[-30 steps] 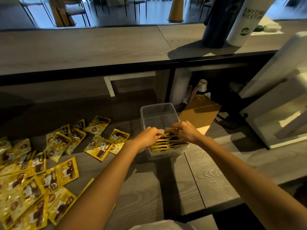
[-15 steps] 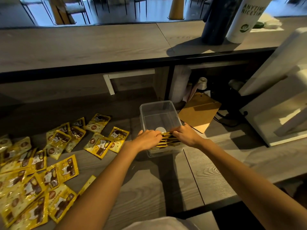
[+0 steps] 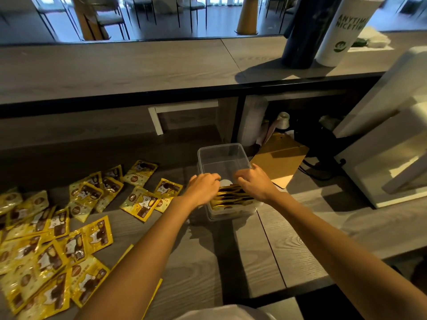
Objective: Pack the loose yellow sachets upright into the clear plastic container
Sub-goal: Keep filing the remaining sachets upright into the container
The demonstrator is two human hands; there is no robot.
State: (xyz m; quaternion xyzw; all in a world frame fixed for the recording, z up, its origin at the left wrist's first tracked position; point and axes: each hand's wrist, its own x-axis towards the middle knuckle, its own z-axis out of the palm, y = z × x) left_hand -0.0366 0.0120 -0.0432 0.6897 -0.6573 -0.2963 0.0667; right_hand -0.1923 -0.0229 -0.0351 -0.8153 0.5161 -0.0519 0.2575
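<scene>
Sachets (image 3: pixel 233 197) have settled lower in the clear container (image 3: pixel 221 151), left hand (image 3: pixel 203 188) and right hand (image 3: pixel 254 184) gripping their ends.

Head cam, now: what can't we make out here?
All head view.
1. Left hand and right hand grip: fingertips hidden behind the knuckles, inside the container; pinching or pressing, cannot tell.
2. Packed sachets: hands cover the row's ends; no count.
3. Loose sachets: pile cut by left edge, some under the left forearm.
4. Sachet print: too small.
</scene>
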